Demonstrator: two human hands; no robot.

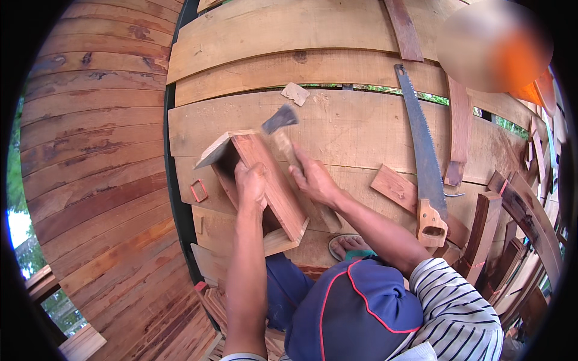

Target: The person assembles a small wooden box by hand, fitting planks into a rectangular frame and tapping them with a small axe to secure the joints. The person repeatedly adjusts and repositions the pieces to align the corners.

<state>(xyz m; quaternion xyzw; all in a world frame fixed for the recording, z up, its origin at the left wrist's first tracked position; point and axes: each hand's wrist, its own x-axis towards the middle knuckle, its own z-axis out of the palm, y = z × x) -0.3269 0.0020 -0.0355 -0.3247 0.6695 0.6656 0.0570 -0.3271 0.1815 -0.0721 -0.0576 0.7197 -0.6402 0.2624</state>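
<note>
Wooden box [280, 191] is being gripped over planks [373, 129] by left hand [251, 184], hatchet-like tool [285, 147] beside it by right hand [315, 180]; left hand is likely being endangered by any glancing swing.

- The wooden box [277, 189] is gripped by the left hand [250, 183].
- The hatchet [281, 143] is held by its handle in the right hand [316, 180].
- The handsaw [420, 144] is laid across a short board [394, 185] on the plank floor [361, 123].

No lettering or numbers can be read.
</note>
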